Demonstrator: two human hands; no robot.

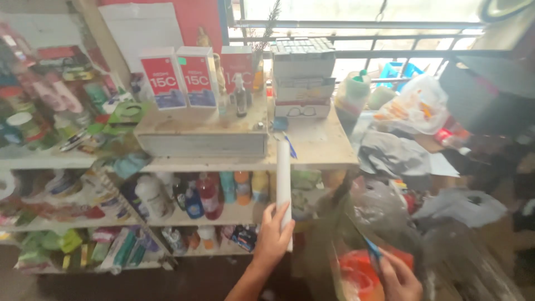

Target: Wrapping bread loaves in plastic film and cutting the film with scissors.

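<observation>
My left hand (273, 237) grips the lower end of a long white roll (283, 178) held upright in front of the wooden shelf (312, 159). My right hand (398, 276), at the bottom right, pinches the edge of a clear plastic bag (368, 223) with something red and orange (356, 276) inside it; a thin blue strip (372, 248) runs by the fingers. The bag hangs open between both hands.
Shelves on the left hold bottles (200, 195), packets and sachets. On the top board stand three red-and-white boxes (195, 75), a small dark bottle (240, 97) and stacked white boxes (304, 78). To the right lies a heap of plastic bags and cloth (412, 128).
</observation>
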